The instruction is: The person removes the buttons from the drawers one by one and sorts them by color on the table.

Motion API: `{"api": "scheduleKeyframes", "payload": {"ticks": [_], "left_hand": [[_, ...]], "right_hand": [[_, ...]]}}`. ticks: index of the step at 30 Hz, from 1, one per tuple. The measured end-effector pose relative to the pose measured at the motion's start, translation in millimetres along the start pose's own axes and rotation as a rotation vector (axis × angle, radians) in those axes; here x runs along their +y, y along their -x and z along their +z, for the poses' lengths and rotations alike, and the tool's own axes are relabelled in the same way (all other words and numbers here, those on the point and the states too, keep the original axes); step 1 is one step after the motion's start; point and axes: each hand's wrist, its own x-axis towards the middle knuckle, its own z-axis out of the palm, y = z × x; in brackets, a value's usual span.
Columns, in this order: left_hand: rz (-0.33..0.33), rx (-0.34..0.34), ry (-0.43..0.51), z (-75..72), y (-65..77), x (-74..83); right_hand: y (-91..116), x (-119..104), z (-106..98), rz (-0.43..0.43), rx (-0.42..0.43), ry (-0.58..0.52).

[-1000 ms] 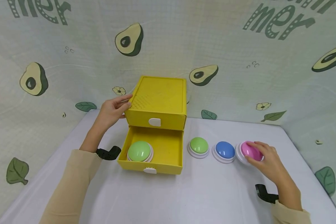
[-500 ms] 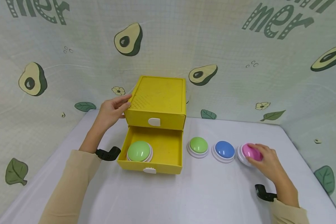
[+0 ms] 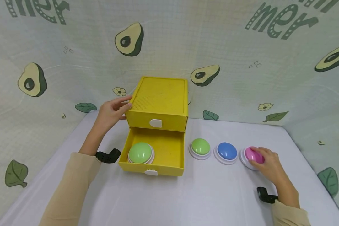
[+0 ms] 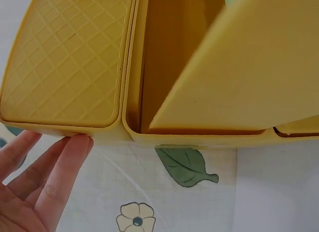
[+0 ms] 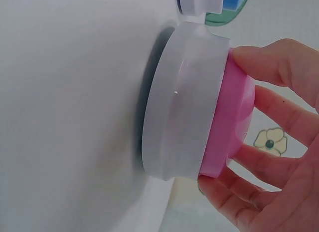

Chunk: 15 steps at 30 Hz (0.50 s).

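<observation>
My right hand (image 3: 268, 163) grips the pink dome of a white-based push button (image 3: 253, 156). In the right wrist view, thumb and fingers spread around the pink dome (image 5: 234, 117), and its base sits right at the white tabletop. My left hand (image 3: 110, 113) touches the left side of a yellow two-drawer box (image 3: 161, 97) with extended fingers. The left wrist view shows those fingertips (image 4: 77, 142) along the box's edge. Its lower drawer (image 3: 169, 153) is pulled out and holds a green push button (image 3: 140, 153) at the left; the upper one is closed.
Right of the drawer, a smaller green push button (image 3: 200, 147) and a blue push button (image 3: 226, 152) stand in a row with the pink one. A patterned cloth (image 3: 164, 37) hangs behind the white table (image 3: 203, 194).
The right hand and the pink button have moved slightly right and down, away from the blue button. The left hand stays on the box.
</observation>
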Motion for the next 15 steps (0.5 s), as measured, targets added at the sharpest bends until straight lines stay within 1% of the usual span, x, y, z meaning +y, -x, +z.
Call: {"api": "scheduleKeyframes", "payload": {"ticks": [7,15], "left_hand": [[0.028,-0.003,-0.019,-1.7,-0.2,-2.3],[0.041,-0.008,-0.018,-0.5,-2.2,-3.2]], "right_hand": [[-1.9,2.5,0.8,0.011,-0.001,0.006],[-4.9,6.7,2.4,0.004,-0.02,-0.003]]}}
